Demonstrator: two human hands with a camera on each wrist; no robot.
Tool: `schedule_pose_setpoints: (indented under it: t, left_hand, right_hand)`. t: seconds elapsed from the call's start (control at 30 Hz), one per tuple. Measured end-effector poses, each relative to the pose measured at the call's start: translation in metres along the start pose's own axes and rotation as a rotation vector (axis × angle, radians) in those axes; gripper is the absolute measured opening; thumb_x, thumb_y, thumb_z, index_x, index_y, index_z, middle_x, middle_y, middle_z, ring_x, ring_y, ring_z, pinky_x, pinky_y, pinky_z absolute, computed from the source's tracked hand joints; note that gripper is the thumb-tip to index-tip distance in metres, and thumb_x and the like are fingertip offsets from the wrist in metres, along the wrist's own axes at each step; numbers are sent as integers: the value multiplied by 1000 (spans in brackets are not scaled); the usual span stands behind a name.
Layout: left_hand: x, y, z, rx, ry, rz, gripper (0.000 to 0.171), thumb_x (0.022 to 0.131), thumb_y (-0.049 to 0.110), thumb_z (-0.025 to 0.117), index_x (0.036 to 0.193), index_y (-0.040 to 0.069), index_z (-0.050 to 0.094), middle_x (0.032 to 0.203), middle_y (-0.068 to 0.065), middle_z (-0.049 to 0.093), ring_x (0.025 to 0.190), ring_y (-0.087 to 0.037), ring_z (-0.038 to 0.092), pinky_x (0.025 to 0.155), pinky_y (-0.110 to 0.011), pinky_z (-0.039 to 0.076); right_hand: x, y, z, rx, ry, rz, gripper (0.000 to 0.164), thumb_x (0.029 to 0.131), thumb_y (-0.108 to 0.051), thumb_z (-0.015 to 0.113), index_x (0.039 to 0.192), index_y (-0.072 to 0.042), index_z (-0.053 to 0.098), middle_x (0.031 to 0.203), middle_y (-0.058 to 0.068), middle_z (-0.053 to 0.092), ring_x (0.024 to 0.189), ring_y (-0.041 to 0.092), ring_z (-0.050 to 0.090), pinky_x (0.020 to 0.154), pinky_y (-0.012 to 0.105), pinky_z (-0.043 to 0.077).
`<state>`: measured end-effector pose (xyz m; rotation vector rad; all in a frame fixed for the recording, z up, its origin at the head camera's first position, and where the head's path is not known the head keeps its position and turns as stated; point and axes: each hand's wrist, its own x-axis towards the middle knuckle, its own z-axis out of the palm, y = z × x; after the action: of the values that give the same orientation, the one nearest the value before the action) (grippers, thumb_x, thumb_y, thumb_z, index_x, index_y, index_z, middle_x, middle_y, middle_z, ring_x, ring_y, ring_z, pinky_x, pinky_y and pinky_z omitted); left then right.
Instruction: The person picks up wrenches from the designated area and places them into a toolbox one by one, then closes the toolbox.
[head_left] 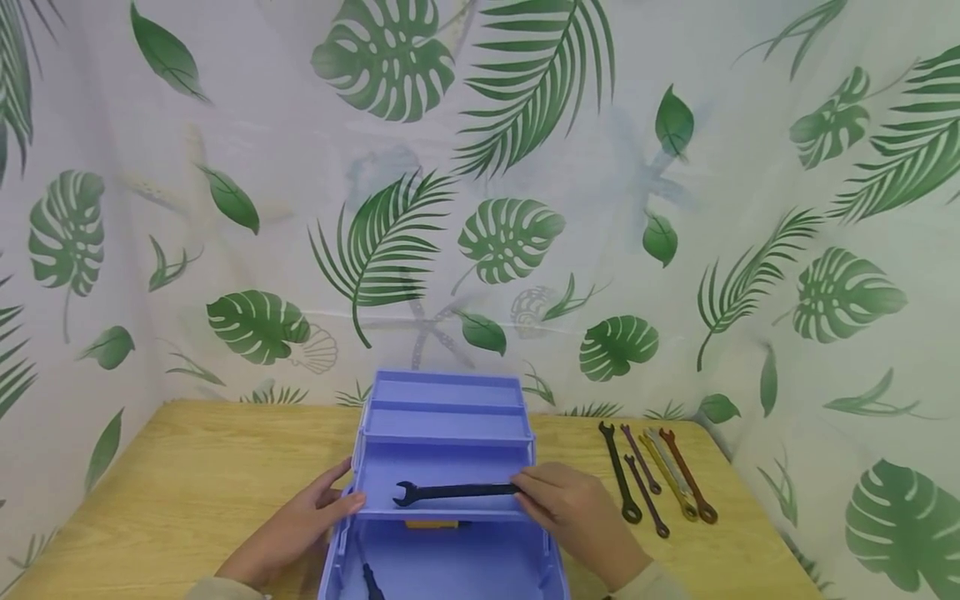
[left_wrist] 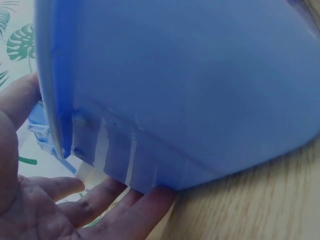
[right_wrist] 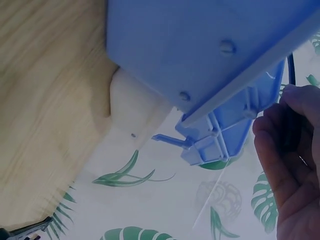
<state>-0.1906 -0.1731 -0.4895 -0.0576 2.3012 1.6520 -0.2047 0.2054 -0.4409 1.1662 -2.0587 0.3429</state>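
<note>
A blue toolbox (head_left: 450,552) stands unfolded on the table, its tiered trays (head_left: 450,423) raised at the back. My right hand (head_left: 573,512) pinches one end of a black combination wrench (head_left: 457,492), held level over the lower tray with its open-ended jaw to the left. In the right wrist view, curled fingers (right_wrist: 277,165) partly hide the wrench. My left hand (head_left: 303,521) holds the toolbox's left side, thumb on the tray rim. The left wrist view shows fingers (left_wrist: 150,210) against the outer wall (left_wrist: 200,100). A dark screwdriver (head_left: 371,581) lies inside the box.
Several wrenches in black, purple, yellow, silver and red-brown (head_left: 690,479) lie side by side on the wooden table (head_left: 225,467), right of the box. A yellow object (head_left: 432,524) shows partly under the tray. A leaf-patterned sheet (head_left: 525,208) hangs behind.
</note>
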Motion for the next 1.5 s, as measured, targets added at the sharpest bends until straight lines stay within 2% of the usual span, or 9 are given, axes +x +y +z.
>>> schedule_pose_setpoints:
  t: [0.07,0.17,0.37,0.5,0.87,1.1,1.5]
  left_hand:
    - [0,-1,0,-10,-1,1,87,97,55,66,164,12,29,136,-21,62,116,-37,65,93,-61,56]
    - [0,-2,-1,-31,-11,9,87,98,53,66,164,11,28,136,-22,61,116,-37,65,92,-60,57]
    - [0,-2,-3,-47,-46,37,85,100,50,63,164,9,24,138,-25,59,117,-39,64,91,-61,58]
    - [0,-2,-3,-67,-63,45,85,101,49,63,164,9,23,138,-26,58,118,-41,64,90,-61,58]
    - [0,-4,-4,-115,-108,76,84,103,44,61,165,7,18,141,-29,55,121,-41,63,92,-59,58]
    - [-1,0,-3,-87,-74,45,86,101,48,63,164,8,22,141,-29,56,119,-43,63,89,-61,58]
    - [2,-1,-1,-89,-39,5,87,99,51,65,164,10,25,142,-30,54,120,-44,62,88,-63,58]
  right_hand:
    - [4,-2,1,-2,-12,-11,18,85,-15,84,102,-9,81,98,-1,78,86,14,74,75,28,62]
    - [8,-5,2,0,-37,-7,26,77,-11,88,101,-11,81,97,-2,77,85,13,74,74,28,62]
    - [12,-7,8,12,-79,10,25,75,-11,90,99,-11,81,95,-4,77,84,10,72,73,25,62]
    - [14,-8,10,3,-97,21,22,77,-13,90,97,-12,81,94,-5,77,84,9,72,72,25,61]
    - [20,-14,16,26,-210,119,16,84,-19,86,99,-16,81,96,-7,76,87,9,71,76,27,61]
    - [24,-16,16,56,-268,179,13,87,-22,85,98,-18,81,95,-9,74,87,8,70,75,26,60]
    - [28,-10,15,301,-404,366,9,91,-19,80,99,-15,81,91,-13,66,85,4,58,75,29,53]
